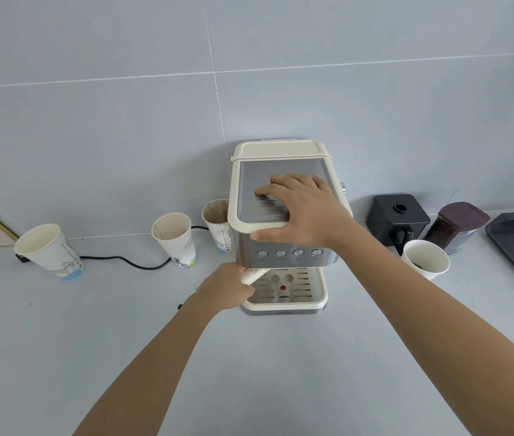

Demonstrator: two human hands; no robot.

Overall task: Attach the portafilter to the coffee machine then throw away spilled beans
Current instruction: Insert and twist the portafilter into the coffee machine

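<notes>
Both forearms were stretched over the grey surface (280,372). Fingers of the left hand (227,289) were wrapped around the cream portafilter (249,275) handle, held under the coffee machine (284,215) above its drip tray (293,297). Flat on the machine's top, the right hand (299,209) was spread. One dark bean (180,306) was seen beside the left wrist.

three cups (174,239) left of coffee machine (284,215), one cup (426,259) right
</notes>
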